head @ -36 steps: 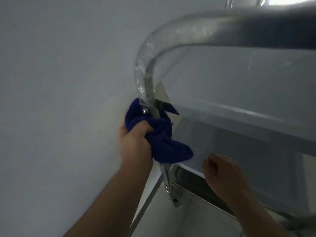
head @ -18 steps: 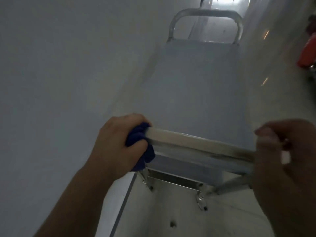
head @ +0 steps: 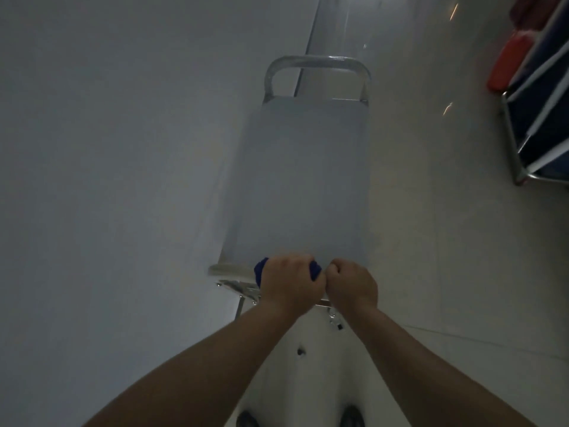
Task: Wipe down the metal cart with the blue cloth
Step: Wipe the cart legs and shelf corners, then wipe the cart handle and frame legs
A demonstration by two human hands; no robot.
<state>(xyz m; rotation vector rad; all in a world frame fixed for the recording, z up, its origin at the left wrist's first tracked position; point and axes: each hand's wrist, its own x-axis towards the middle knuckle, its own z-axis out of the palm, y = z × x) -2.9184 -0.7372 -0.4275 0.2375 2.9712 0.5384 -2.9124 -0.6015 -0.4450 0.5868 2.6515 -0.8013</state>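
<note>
Metal cart [head: 301,180] seen from above, its long top running straight away from the person, with both hands on the near handle [head: 228,269].
The left hand [head: 291,283] is curled tightly round the blue cloth [head: 260,269], wrapping it onto the bar. The right hand [head: 352,286], fingers curled and apparently gripping the bar itself, sits just beside it, knuckles almost touching. Bare bar shows only to the left of the cloth, so a sideways wipe suits the left hand. The far handle [head: 317,61] is well apart.
</note>
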